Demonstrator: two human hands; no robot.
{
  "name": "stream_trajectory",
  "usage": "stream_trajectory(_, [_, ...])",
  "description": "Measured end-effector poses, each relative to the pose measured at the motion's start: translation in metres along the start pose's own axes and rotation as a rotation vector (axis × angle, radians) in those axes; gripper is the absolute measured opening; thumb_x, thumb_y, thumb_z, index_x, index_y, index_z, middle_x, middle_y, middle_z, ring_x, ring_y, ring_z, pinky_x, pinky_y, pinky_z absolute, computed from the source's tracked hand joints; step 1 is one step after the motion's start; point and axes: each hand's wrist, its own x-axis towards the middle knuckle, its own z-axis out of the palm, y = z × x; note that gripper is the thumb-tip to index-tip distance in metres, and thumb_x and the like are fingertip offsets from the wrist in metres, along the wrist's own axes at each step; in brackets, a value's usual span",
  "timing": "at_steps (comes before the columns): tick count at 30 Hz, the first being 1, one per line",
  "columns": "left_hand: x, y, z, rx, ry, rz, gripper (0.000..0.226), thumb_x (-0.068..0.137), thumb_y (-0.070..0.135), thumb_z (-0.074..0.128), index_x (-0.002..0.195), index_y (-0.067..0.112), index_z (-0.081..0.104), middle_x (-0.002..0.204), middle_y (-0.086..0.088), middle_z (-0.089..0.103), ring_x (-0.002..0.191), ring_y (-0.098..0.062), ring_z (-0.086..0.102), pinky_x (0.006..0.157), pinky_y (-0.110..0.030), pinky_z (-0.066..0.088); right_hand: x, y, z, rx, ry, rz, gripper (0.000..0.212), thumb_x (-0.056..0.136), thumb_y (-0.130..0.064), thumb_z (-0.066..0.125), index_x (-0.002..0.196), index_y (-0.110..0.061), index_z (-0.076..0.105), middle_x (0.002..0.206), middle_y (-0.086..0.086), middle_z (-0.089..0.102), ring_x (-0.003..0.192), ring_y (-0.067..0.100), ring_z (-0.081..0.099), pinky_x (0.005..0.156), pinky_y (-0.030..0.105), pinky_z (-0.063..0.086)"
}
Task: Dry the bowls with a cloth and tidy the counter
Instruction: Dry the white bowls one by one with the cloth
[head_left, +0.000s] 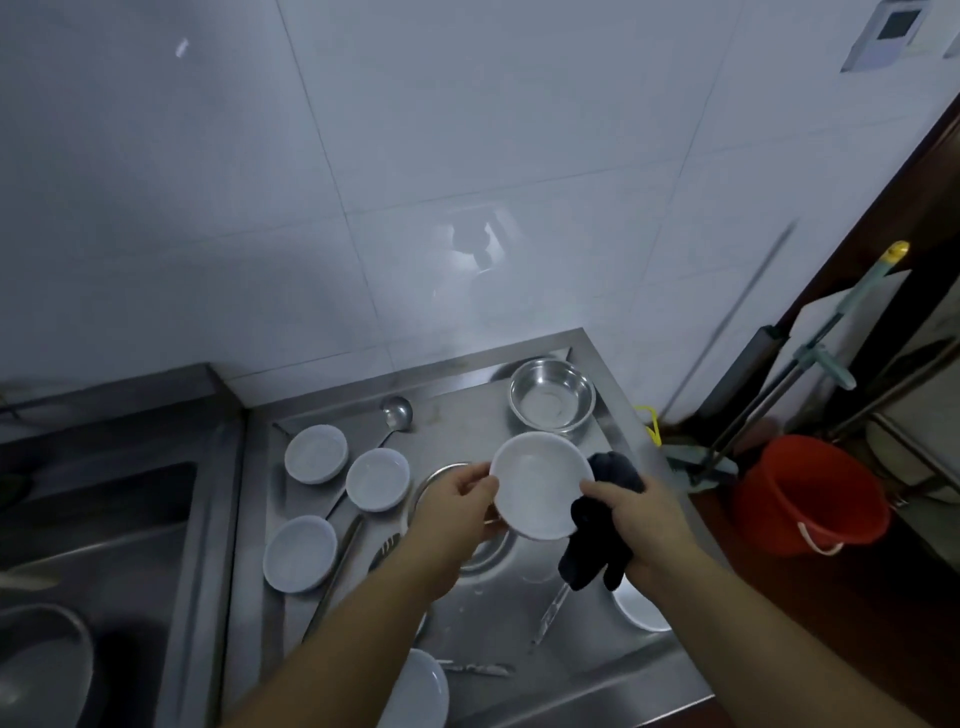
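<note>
I hold a white bowl (540, 483) tilted above the steel counter (467, 415). My left hand (460, 501) grips its left rim. On its right rim, my right hand (631, 512) grips a dark cloth (597, 545) that hangs down below the bowl. Three more white bowls lie on the counter to the left: one at the back (316, 453), one in the middle (377, 479), one nearer (300, 553). A steel bowl (551, 396) stands at the back right. A metal bowl (485, 556) under my left hand is mostly hidden.
A ladle (396, 413) and a long-handled utensil (337, 566) lie among the bowls. Two white dishes sit at the front (423, 691) and under my right forearm (636, 610). A sink (98, 545) is left. A red bucket (810, 493) and mop (810, 353) stand right.
</note>
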Motion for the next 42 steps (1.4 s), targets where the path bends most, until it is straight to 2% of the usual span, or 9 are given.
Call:
stream_trajectory(3, [0.021, -0.020, 0.018, -0.029, -0.009, -0.097, 0.026, 0.106, 0.012, 0.060, 0.129, 0.014, 0.071, 0.113, -0.013, 0.078, 0.100, -0.033, 0.078, 0.082, -0.041, 0.066, 0.028, 0.013, -0.011, -0.117, 0.073, -0.001, 0.027, 0.082, -0.013, 0.087, 0.104, -0.016, 0.071, 0.081, 0.016, 0.077, 0.070, 0.037, 0.076, 0.055, 0.043, 0.059])
stream_trajectory(7, [0.053, -0.042, 0.039, -0.046, 0.037, -0.194, 0.028, 0.105, 0.013, 0.061, 0.131, 0.015, 0.069, 0.114, -0.013, 0.078, 0.097, -0.028, 0.079, 0.075, -0.033, 0.064, 0.071, 0.017, -0.024, -0.205, 0.043, 0.038, 0.025, 0.083, -0.020, 0.084, 0.103, -0.018, 0.069, 0.088, 0.019, 0.073, 0.064, 0.032, 0.065, 0.053, 0.032, 0.044])
stream_trajectory(13, [0.110, -0.059, 0.051, -0.069, 0.132, -0.300, 0.027, 0.104, 0.018, 0.063, 0.129, 0.021, 0.072, 0.113, -0.010, 0.079, 0.097, -0.026, 0.080, 0.071, -0.031, 0.064, 0.133, 0.023, -0.019, -0.327, 0.020, 0.097, 0.023, 0.078, -0.017, 0.075, 0.100, -0.019, 0.067, 0.090, 0.013, 0.072, 0.076, 0.031, 0.074, 0.060, 0.040, 0.058])
stream_trajectory(16, [0.140, -0.068, 0.053, -0.062, 0.152, -0.330, 0.030, 0.104, 0.015, 0.063, 0.133, 0.016, 0.070, 0.111, -0.013, 0.079, 0.101, -0.032, 0.078, 0.078, -0.038, 0.066, 0.166, 0.028, -0.012, -0.406, 0.029, 0.072, 0.016, 0.078, -0.005, 0.076, 0.078, -0.013, 0.061, 0.065, -0.001, 0.063, 0.045, 0.004, 0.063, 0.039, 0.019, 0.047])
stream_trajectory(23, [0.193, -0.081, 0.059, -0.076, 0.212, -0.364, 0.025, 0.104, 0.010, 0.061, 0.127, 0.015, 0.066, 0.114, -0.010, 0.073, 0.104, -0.032, 0.074, 0.073, -0.035, 0.065, 0.242, 0.020, 0.010, -0.748, -0.061, 0.011, 0.023, 0.075, -0.018, 0.077, 0.097, -0.015, 0.071, 0.090, 0.011, 0.073, 0.086, 0.032, 0.071, 0.081, 0.046, 0.062])
stream_trajectory(28, [0.216, -0.090, 0.070, -0.147, 0.236, -0.377, 0.021, 0.107, 0.002, 0.053, 0.121, 0.015, 0.061, 0.108, -0.007, 0.069, 0.096, -0.027, 0.071, 0.058, -0.028, 0.063, 0.284, 0.023, 0.015, -0.884, -0.091, -0.017, 0.026, 0.077, -0.017, 0.075, 0.097, -0.023, 0.061, 0.080, -0.010, 0.058, 0.070, 0.008, 0.056, 0.054, 0.024, 0.040])
stream_trajectory(31, [0.228, -0.102, 0.073, -0.163, 0.234, -0.406, 0.022, 0.106, 0.001, 0.053, 0.122, 0.013, 0.062, 0.108, -0.010, 0.069, 0.095, -0.028, 0.071, 0.073, -0.037, 0.066, 0.298, 0.031, 0.012, -0.943, -0.104, -0.004, 0.025, 0.078, -0.017, 0.075, 0.098, -0.022, 0.060, 0.080, -0.008, 0.058, 0.072, 0.016, 0.058, 0.056, 0.026, 0.040])
stream_trajectory(35, [0.238, -0.120, 0.079, -0.163, 0.267, -0.417, 0.022, 0.103, 0.000, 0.057, 0.106, 0.015, 0.072, 0.094, -0.004, 0.075, 0.073, -0.016, 0.077, 0.061, -0.032, 0.064, 0.306, 0.045, 0.005, -0.995, -0.112, -0.016, 0.026, 0.081, -0.020, 0.074, 0.101, -0.022, 0.058, 0.088, -0.001, 0.061, 0.081, 0.024, 0.059, 0.064, 0.030, 0.043])
stream_trajectory(42, [0.246, -0.140, 0.090, -0.196, 0.299, -0.431, 0.026, 0.102, 0.001, 0.057, 0.111, 0.018, 0.074, 0.099, -0.006, 0.078, 0.087, -0.022, 0.077, 0.070, -0.035, 0.064, 0.322, 0.052, -0.001, -1.007, -0.164, -0.035, 0.025, 0.083, -0.020, 0.073, 0.104, -0.021, 0.058, 0.084, -0.006, 0.057, 0.077, 0.017, 0.055, 0.056, 0.026, 0.038])
